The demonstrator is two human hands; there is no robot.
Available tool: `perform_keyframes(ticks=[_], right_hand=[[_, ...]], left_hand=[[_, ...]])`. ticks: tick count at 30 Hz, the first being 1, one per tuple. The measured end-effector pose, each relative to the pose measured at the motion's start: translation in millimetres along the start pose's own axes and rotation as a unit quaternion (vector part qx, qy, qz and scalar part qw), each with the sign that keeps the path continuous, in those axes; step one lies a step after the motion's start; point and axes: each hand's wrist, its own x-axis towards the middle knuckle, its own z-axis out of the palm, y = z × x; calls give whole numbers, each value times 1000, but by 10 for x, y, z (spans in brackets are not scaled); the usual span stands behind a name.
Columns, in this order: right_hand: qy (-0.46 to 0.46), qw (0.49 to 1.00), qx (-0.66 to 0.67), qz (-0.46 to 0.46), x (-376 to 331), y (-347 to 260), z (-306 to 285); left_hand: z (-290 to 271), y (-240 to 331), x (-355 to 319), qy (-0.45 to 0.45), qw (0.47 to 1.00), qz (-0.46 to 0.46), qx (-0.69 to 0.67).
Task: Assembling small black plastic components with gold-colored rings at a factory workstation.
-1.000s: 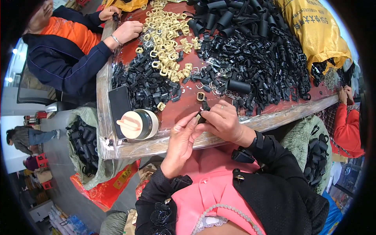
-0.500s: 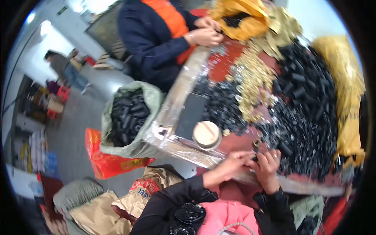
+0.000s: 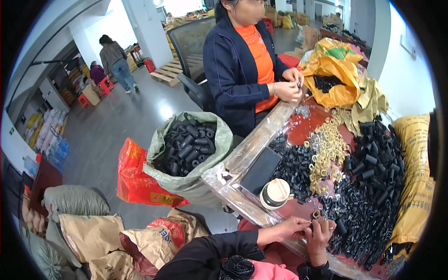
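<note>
Over the near edge of the table (image 3: 261,214), my left hand (image 3: 290,227) and my right hand (image 3: 319,239) meet with fingers pinched close together. At their fingertips is a small dark piece with a brass-coloured ring (image 3: 316,214); the fingers partly hide it, so its kind does not show. Just right of my right hand lies a black cylinder (image 3: 341,227), beside a wide heap of small black parts (image 3: 359,228). Left of the heap stands a round tub with a pale lid (image 3: 275,193), close to a flat black panel (image 3: 260,170).
Brass-coloured rings (image 3: 326,156) and black cylinders (image 3: 373,158) cover the table's far part. A yellow sack (image 3: 413,172) lines the right side. Across the table a co-worker (image 3: 242,70) handles something small. An open green sack of black cylinders (image 3: 219,165) stands left, beside a red bag (image 3: 140,182).
My head view has tilted up, so the scene sits lower and more of the room shows. My two hands stay together at the small piece; the co-worker's hands also remain together.
</note>
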Motion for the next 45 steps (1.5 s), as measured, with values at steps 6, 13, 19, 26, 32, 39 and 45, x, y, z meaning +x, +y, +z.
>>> perform_keyframes(ticks=[6, 13, 19, 26, 32, 39, 45], right_hand=[[-4, 1000, 24, 0, -43, -22, -43], [7, 1000, 15, 5, -20, -76, -77], [0, 1000, 16, 10, -121, -61, -61], [0, 999, 38, 27, -177, -71, -58], [1, 997, 73, 24, -145, 36, -166], [49, 977, -175, 114, -311, 1054, -395], [-41, 972, -141, 185, -498, 1210, -376]], left_hand=[[-75, -18, 40, -23, 1000, 13, 1], [-86, 9, 57, -23, 1000, -5, 8], [-67, 6, 13, -16, 999, 6, 47], [-23, -18, -7, 2, 994, 32, 106], [-89, -112, 56, 8, 993, 51, 109], [-23, -59, 5, 23, 993, 59, 101], [-44, -54, 11, 10, 993, 53, 107]])
